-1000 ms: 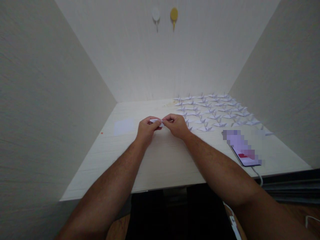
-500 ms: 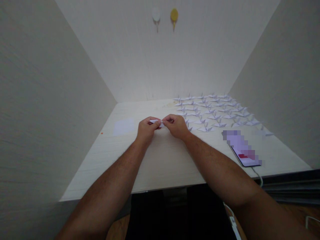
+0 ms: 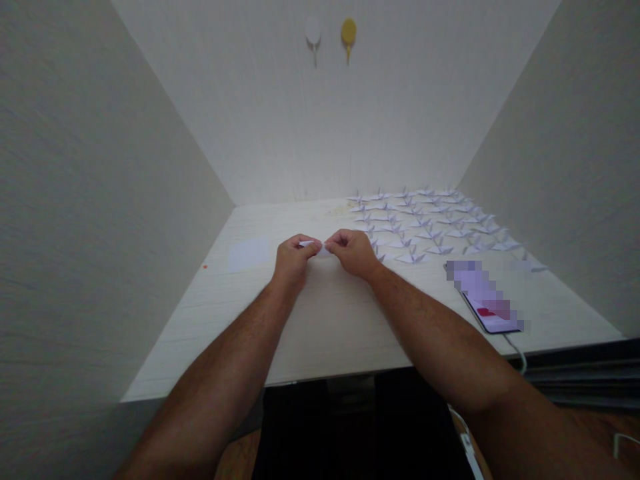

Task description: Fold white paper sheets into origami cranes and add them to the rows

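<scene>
Folded ppr btw L hand & R hand; loose sheet L on table; cranes in rows R, back; phone R, in front of them; 2 hooks on wall behind.

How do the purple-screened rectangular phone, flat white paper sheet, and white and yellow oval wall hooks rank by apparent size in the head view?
1. Phone
2. Paper sheet
3. White hook and yellow hook: too alike to rank
</scene>
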A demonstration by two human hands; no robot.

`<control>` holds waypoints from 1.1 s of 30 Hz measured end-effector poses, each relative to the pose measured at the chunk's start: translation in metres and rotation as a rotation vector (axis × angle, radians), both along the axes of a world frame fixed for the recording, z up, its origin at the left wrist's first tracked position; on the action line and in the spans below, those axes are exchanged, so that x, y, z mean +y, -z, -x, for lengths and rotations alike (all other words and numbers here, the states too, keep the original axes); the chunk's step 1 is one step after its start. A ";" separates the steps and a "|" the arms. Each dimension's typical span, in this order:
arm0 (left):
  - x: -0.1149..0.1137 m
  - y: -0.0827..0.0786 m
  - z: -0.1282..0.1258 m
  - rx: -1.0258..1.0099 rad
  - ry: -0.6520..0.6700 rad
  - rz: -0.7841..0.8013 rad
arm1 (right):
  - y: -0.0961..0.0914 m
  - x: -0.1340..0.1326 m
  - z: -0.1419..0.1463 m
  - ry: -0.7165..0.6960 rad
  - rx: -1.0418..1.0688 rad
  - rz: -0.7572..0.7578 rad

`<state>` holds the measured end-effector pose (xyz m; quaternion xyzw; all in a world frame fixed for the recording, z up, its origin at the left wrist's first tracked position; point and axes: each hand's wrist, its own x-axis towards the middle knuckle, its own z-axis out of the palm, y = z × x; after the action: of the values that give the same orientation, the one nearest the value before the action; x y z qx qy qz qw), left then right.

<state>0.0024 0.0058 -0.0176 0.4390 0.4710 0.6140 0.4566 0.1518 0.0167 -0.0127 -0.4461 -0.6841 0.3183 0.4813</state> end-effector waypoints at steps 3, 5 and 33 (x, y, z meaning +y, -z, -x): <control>0.000 -0.001 -0.001 0.015 -0.012 0.001 | -0.002 0.000 0.000 -0.009 0.000 0.048; 0.000 0.000 0.000 0.030 -0.022 -0.002 | -0.002 0.000 0.001 -0.012 -0.017 0.064; -0.002 -0.012 0.019 0.402 0.199 -0.020 | -0.001 0.003 -0.004 0.006 -0.093 -0.034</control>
<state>-0.0164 0.0034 -0.0057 0.6015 0.5007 0.4706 0.4075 0.1557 0.0194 -0.0112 -0.4543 -0.7097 0.2840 0.4574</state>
